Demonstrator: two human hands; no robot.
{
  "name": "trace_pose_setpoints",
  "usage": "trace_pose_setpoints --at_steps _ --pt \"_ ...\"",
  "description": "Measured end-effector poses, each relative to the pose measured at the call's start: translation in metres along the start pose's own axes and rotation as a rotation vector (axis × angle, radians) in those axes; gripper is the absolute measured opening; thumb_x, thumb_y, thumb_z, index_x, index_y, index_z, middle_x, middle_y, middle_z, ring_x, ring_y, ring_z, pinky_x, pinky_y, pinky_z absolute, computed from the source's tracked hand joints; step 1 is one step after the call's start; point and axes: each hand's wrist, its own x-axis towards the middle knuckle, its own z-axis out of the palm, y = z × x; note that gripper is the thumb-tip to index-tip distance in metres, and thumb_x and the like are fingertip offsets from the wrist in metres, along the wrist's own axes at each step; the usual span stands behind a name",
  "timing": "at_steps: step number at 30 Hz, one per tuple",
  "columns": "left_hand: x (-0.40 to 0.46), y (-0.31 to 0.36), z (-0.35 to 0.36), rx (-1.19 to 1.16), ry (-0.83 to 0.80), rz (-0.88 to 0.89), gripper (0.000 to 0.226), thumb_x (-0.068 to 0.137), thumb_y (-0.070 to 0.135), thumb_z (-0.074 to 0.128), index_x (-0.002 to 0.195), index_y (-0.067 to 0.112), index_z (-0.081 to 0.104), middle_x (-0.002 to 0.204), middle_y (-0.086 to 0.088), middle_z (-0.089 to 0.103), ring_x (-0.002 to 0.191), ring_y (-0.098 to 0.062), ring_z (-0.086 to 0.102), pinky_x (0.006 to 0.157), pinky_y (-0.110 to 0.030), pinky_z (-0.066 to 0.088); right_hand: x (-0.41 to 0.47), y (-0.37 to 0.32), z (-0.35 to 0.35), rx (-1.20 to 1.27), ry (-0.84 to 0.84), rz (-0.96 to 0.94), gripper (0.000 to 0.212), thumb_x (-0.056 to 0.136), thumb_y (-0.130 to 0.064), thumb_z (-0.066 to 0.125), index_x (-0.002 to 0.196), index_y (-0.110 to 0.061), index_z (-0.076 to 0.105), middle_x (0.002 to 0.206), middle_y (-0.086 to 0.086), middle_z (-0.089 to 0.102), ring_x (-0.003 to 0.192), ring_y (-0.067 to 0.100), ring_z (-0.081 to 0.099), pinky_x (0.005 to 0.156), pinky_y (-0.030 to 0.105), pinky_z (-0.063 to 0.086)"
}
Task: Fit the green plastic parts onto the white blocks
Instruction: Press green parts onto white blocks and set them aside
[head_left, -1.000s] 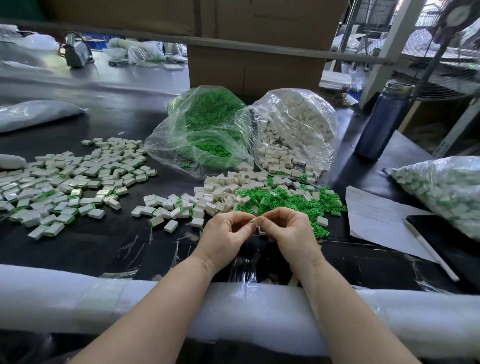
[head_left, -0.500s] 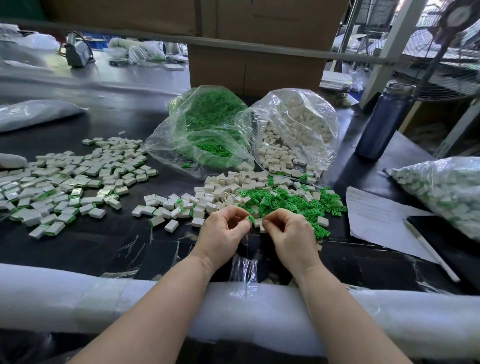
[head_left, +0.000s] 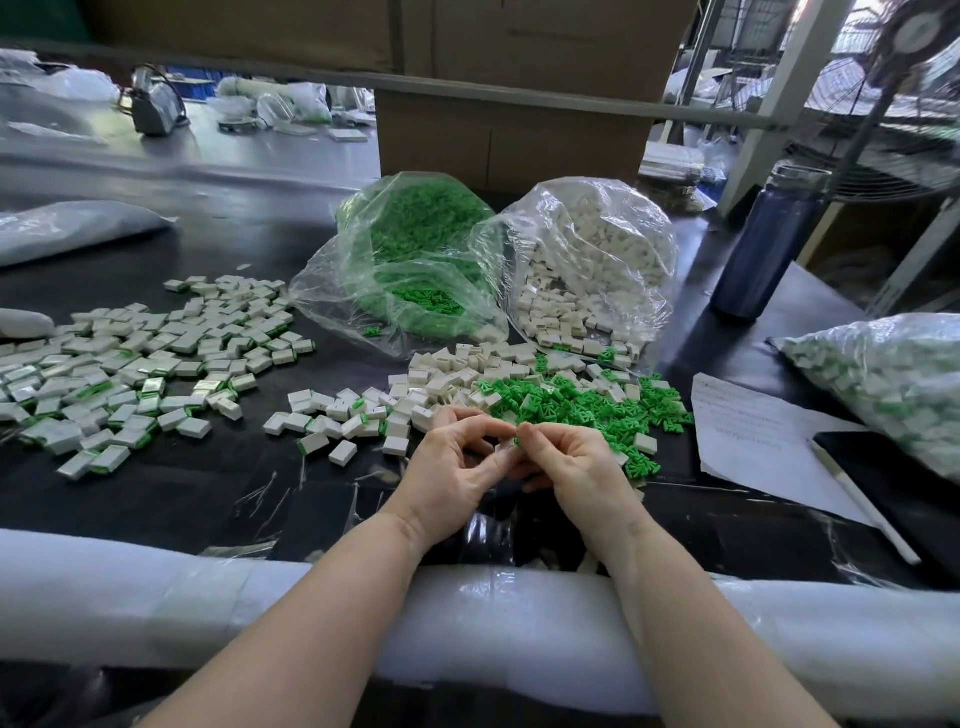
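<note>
The left hand (head_left: 457, 467) and right hand (head_left: 571, 462) met fingertip to fingertip, the left holding a white block (head_left: 503, 448) and the right pinching a green part (head_left: 517, 440) against it (both mostly hidden by fingers). Just behind lay loose green parts (head_left: 582, 402) and white blocks (head_left: 447, 382), spilled from two clear bags (head_left: 415, 270). Fitted blocks (head_left: 135, 364) spread to the left. A paper sheet (head_left: 748, 436), pen (head_left: 862, 504) and blue bottle (head_left: 769, 244) stood to the right; another bag (head_left: 883, 379) was cut off by the frame edge.

Loose green parts (head_left: 582, 410) beside white blocks (head_left: 447, 384)
</note>
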Motion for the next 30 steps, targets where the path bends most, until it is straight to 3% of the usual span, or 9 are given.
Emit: trace_pose_setpoints --at_steps 4,10,16,22,25,30 --pt "0.0000 -0.0014 0.0000 0.038 -0.006 0.016 0.013 0.083 0.006 0.065 0.090 0.016 0.066 0.107 -0.005 0.045 0.077 -0.004 0.050 0.072 -0.007 0.043 -0.0001 -0.0005 0.0003 0.058 -0.026 0.007 0.018 0.092 -0.010 0.052 0.084 -0.006 0.068 0.064 -0.002 0.067 0.057 0.005 0.063 0.052 0.012 0.046" --pt "0.0009 -0.0026 -0.0006 0.033 -0.031 0.021 0.012 0.083 0.008 0.065 0.087 0.019 0.066 0.110 -0.006 0.044 0.079 0.000 0.051 0.076 -0.007 0.042 -0.0001 -0.0011 0.0002 -0.008 -0.087 0.029 0.016 0.092 -0.015 0.052 0.087 -0.007 0.066 0.070 0.000 0.063 0.061 0.002 0.058 0.057 0.013 0.046" --pt "0.0009 -0.0031 -0.0009 0.008 -0.092 0.049 0.022 0.084 0.005 0.064 0.085 0.027 0.066 0.107 0.000 0.042 0.086 -0.008 0.052 0.079 -0.009 0.044 0.0000 0.0006 -0.0024 0.076 -0.096 0.074 0.017 0.089 -0.010 0.057 0.101 0.001 0.060 0.083 0.008 0.067 0.068 0.009 0.062 0.059 0.015 0.049" --pt "0.0013 -0.0034 -0.0018 0.035 -0.115 0.055 0.020 0.084 0.005 0.064 0.088 0.025 0.066 0.106 -0.002 0.044 0.095 0.005 0.050 0.086 -0.006 0.039 -0.0006 -0.0002 -0.0013 0.009 -0.093 0.045 0.014 0.090 -0.012 0.056 0.089 -0.009 0.069 0.072 0.011 0.060 0.064 0.014 0.052 0.056 0.015 0.043" --pt "0.0011 -0.0027 -0.0012 0.081 -0.121 0.058 0.020 0.084 0.004 0.063 0.088 0.023 0.065 0.107 -0.007 0.046 0.096 -0.006 0.051 0.087 -0.007 0.039 -0.0003 0.0000 -0.0011 -0.006 -0.083 0.040 0.015 0.090 -0.010 0.055 0.087 -0.005 0.069 0.072 0.014 0.056 0.061 0.014 0.046 0.055 0.017 0.039" --pt "0.0006 -0.0019 0.0002 0.129 -0.137 0.066 0.018 0.084 0.000 0.059 0.089 0.018 0.062 0.102 -0.006 0.045 0.093 -0.009 0.050 0.088 -0.008 0.038 -0.0001 0.0007 -0.0013 0.011 -0.089 0.034 0.018 0.091 -0.007 0.053 0.090 0.004 0.067 0.066 0.008 0.057 0.053 0.004 0.048 0.050 0.013 0.040"
